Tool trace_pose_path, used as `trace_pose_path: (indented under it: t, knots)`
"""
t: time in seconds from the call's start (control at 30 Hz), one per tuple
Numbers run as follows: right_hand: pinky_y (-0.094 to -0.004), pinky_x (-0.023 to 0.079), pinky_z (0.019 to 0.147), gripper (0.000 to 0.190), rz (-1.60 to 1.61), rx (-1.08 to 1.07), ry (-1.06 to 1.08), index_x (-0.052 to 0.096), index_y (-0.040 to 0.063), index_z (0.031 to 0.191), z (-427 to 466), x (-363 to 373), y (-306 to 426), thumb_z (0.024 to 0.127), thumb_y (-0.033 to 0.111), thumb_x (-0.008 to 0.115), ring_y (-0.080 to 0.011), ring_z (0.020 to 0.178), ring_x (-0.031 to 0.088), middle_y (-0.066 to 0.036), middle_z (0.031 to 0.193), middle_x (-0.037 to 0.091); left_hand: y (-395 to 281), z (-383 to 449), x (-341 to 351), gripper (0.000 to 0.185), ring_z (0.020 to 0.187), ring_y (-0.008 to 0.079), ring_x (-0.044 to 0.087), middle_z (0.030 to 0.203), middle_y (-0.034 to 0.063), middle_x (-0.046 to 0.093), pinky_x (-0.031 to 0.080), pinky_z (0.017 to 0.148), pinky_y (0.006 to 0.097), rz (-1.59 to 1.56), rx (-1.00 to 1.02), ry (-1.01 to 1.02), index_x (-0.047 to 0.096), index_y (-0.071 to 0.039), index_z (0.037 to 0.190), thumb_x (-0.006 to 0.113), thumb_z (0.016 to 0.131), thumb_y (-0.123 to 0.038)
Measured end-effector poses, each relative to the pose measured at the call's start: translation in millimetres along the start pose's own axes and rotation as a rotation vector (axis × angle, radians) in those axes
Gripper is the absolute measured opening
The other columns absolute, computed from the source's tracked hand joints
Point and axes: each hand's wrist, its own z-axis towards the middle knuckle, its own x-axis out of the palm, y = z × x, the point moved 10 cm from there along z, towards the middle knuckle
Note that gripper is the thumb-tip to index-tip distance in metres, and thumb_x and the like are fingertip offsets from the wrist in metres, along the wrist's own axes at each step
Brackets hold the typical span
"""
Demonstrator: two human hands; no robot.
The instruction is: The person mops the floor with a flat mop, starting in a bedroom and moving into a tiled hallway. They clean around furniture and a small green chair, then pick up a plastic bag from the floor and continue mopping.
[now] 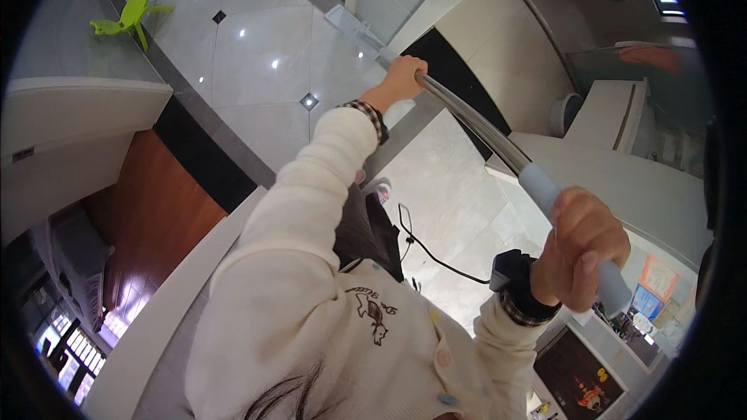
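A long metal pole [478, 119] with a pale grey plastic grip [537, 184] runs diagonally in front of me. My left hand [402, 77] is closed around the metal shaft, farther from my body. Around the grey grip near its end, my right hand [583, 248] is wrapped, slightly blurred. Beyond my left hand, the pole leads down to a flat, pale mop head [348, 23] on the tiled floor, close to a white door frame. A black device [510, 271] is strapped at my right wrist, and a black cable [437, 259] hangs from it.
Grey floor tiles [262, 70] with small dark insets stretch ahead. A lime-green child's chair [131, 14] stands at far left. Black thresholds [192, 151] border a wood floor [146, 198] on the left and a room [496, 35] on the right. White wall edges flank me.
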Motion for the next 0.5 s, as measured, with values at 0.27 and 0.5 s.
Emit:
trace_pose_path:
  t: [0.27, 0.5]
  knots:
    - [-0.0169, 0.038, 0.052, 0.025, 0.127, -0.092, 0.297, 0.045, 0.017, 0.055, 26.3, -12.3, 72.5, 0.073, 0.02, 0.061, -0.0025, 0.042, 0.044, 0.007, 0.048, 0.046, -80.2, -89.6, 7.1, 0.013, 0.063, 0.03, 0.049, 0.059, 0.0105, 0.051, 0.036, 0.056, 0.037, -0.059, -0.129, -0.12, 0.048, -0.007, 0.058, 0.061, 0.054, -0.008]
    - [-0.0214, 0.046, 0.069, 0.012, 0.315, 0.049, 0.814, 0.057, 0.013, 0.062, -1.3, -14.6, 115.1, 0.068, 0.014, 0.067, -0.0046, 0.054, 0.055, 0.004, 0.057, 0.057, -120.2, -128.6, 5.0, 0.011, 0.069, 0.0249, 0.051, 0.061, 0.0052, 0.053, 0.037, 0.062, 0.0363, -0.01, -0.103, 0.161, 0.051, -0.011, 0.056, 0.062, 0.058, -0.012]
